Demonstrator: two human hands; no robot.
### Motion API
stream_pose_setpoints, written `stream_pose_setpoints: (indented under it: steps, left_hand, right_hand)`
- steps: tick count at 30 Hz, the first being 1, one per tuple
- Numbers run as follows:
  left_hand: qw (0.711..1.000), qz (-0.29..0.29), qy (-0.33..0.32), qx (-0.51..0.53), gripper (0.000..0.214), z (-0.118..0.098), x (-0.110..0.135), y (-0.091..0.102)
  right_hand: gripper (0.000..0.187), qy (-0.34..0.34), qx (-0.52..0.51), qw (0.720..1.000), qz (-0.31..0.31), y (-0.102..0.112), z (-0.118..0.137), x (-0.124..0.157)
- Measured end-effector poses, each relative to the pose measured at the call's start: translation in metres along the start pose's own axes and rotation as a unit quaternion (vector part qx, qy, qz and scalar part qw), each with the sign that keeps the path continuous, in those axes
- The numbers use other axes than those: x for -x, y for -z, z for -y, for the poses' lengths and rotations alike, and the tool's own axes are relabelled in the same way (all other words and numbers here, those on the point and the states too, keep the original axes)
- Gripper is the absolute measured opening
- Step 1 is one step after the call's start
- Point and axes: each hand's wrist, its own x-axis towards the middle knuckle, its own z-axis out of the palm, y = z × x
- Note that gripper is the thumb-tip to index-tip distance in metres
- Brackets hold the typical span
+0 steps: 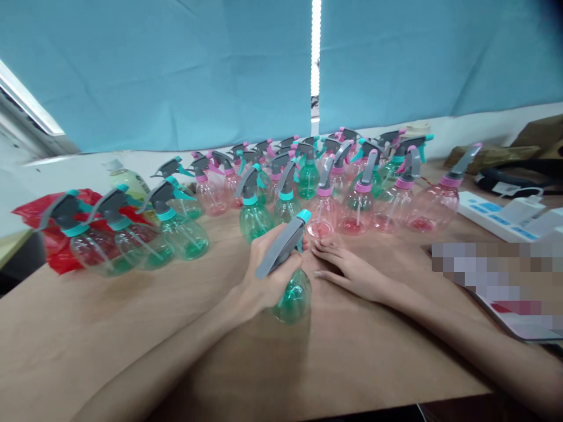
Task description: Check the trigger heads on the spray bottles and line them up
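Observation:
My left hand (264, 264) is wrapped round the neck of a green spray bottle (294, 302) with a grey and turquoise trigger head, tilted a little at the table's middle. To its right, my right hand (345, 266) lies low over the tabletop with its fingers stretched out and holds nothing. Its fingertips are close to the base of a pink spray bottle (323, 214). Just behind my left hand stand two more green spray bottles, one of them a clear green bottle (253, 220). The fingers round the held bottle's neck are partly hidden by its trigger head.
Several pink and green spray bottles crowd the back of the wooden table (211, 328). At the left, green bottles (187, 234) stand before a red plastic bag (57, 246) and a drink bottle (127, 179). A white power strip (495, 214) and a pixelated flat object (505, 287) lie right.

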Motion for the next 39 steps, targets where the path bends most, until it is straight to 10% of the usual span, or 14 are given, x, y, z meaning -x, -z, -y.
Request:
stream_pose_setpoints:
  steps: [39]
  left_hand:
    - [1.0,0.003,-0.01,0.013,0.016,0.001,-0.002,-0.01]
  right_hand:
    - [0.061,0.001,0.007,1.0,-0.003,0.001,0.001,0.0]
